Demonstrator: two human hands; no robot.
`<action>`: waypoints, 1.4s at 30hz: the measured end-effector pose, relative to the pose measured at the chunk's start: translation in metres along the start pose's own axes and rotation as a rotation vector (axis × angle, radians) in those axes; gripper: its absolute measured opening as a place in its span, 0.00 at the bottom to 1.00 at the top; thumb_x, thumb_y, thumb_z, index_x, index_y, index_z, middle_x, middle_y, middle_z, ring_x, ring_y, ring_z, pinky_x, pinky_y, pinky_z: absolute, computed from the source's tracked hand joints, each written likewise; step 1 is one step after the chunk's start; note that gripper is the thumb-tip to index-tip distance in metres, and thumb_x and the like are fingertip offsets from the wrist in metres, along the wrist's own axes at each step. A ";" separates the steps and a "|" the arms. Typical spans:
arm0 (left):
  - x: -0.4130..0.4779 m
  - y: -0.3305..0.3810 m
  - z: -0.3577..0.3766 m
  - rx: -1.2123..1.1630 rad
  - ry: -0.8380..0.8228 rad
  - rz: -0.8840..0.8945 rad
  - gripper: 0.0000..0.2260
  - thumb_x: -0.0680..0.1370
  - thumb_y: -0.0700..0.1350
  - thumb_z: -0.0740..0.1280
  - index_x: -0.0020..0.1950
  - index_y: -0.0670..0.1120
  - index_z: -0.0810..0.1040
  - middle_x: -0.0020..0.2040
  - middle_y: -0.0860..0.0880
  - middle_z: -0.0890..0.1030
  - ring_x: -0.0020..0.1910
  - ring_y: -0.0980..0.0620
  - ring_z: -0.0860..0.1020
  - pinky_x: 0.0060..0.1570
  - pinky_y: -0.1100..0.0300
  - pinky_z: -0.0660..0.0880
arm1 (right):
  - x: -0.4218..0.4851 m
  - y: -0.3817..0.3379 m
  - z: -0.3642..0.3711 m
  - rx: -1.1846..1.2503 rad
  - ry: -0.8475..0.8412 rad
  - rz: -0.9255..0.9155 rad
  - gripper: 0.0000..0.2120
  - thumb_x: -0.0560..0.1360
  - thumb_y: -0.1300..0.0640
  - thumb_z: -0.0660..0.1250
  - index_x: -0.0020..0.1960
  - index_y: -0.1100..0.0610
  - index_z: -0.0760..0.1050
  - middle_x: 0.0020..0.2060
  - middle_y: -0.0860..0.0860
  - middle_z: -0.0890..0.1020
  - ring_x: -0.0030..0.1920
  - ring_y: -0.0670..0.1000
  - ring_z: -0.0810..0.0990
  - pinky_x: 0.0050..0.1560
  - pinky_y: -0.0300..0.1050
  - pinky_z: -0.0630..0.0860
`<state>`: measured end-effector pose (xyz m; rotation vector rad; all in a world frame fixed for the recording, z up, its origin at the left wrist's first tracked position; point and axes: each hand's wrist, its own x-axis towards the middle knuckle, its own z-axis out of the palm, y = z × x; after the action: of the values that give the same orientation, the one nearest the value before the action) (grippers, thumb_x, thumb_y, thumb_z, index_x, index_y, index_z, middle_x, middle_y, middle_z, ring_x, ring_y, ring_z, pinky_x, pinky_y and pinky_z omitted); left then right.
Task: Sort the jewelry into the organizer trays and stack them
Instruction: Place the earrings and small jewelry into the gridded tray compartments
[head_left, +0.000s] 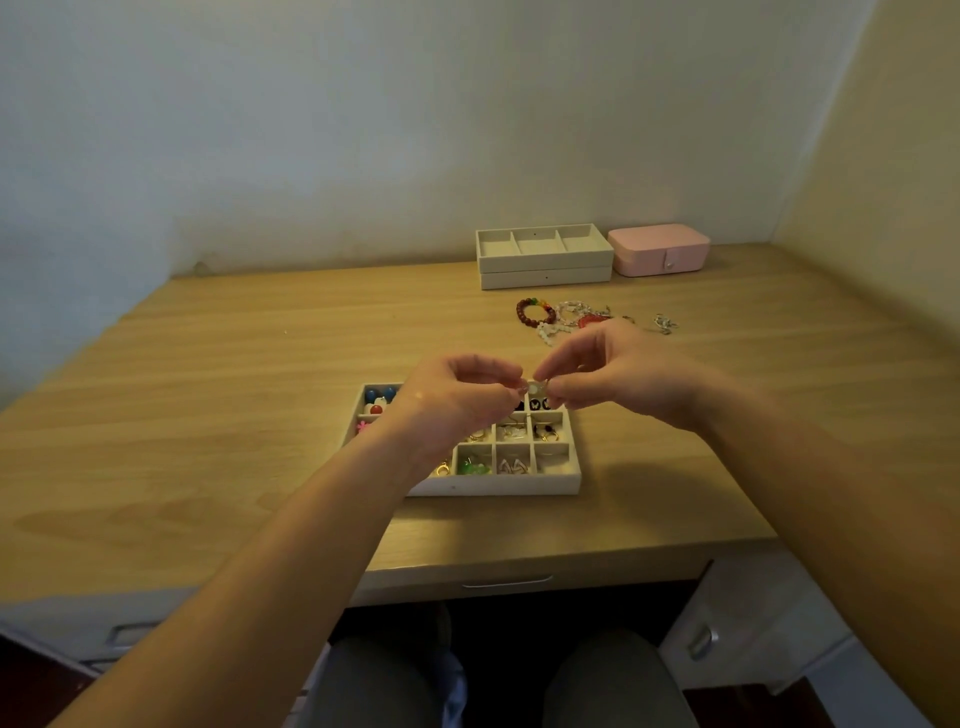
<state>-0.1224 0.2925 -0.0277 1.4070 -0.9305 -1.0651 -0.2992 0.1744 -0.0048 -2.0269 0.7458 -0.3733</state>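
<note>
Head cam: my left hand and right hand pinch 1 small silvery piece above the mostly filled grid tray. Bracelet pile unsorted, 2 stacked trays waiting; I'd say roughly halfway.

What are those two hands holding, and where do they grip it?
A small shiny pale jewelry piece, too small to identify. The left hand pinches its left end and the right hand its right end, above the white compartmented tray.

Person, one entry. Left hand and right hand: bare, as are both forearms out to the frame edges. Legs: grey trousers. Pale bluish-white fabric fold between the thighs.
</note>
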 end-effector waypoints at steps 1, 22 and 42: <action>0.000 -0.001 0.000 0.036 0.001 0.004 0.09 0.73 0.33 0.74 0.49 0.45 0.85 0.48 0.45 0.87 0.50 0.48 0.84 0.51 0.55 0.79 | 0.001 0.003 0.000 -0.004 0.006 0.001 0.06 0.76 0.62 0.74 0.50 0.54 0.85 0.43 0.49 0.87 0.49 0.50 0.85 0.50 0.44 0.84; -0.002 -0.017 0.020 0.774 -0.063 0.215 0.08 0.74 0.40 0.75 0.46 0.54 0.87 0.42 0.59 0.84 0.41 0.62 0.82 0.44 0.66 0.80 | 0.000 0.035 0.001 -0.023 -0.127 0.065 0.07 0.75 0.67 0.73 0.51 0.59 0.83 0.39 0.52 0.86 0.40 0.49 0.85 0.42 0.43 0.83; -0.005 -0.022 0.018 0.890 -0.108 0.322 0.11 0.71 0.42 0.77 0.46 0.56 0.81 0.41 0.61 0.84 0.38 0.69 0.77 0.40 0.66 0.70 | -0.003 0.012 0.020 -0.501 -0.107 -0.053 0.08 0.74 0.62 0.75 0.45 0.49 0.85 0.38 0.45 0.84 0.41 0.44 0.83 0.41 0.39 0.81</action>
<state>-0.1417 0.2943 -0.0495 1.8120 -1.7734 -0.4763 -0.2953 0.1851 -0.0255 -2.5161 0.7744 -0.1084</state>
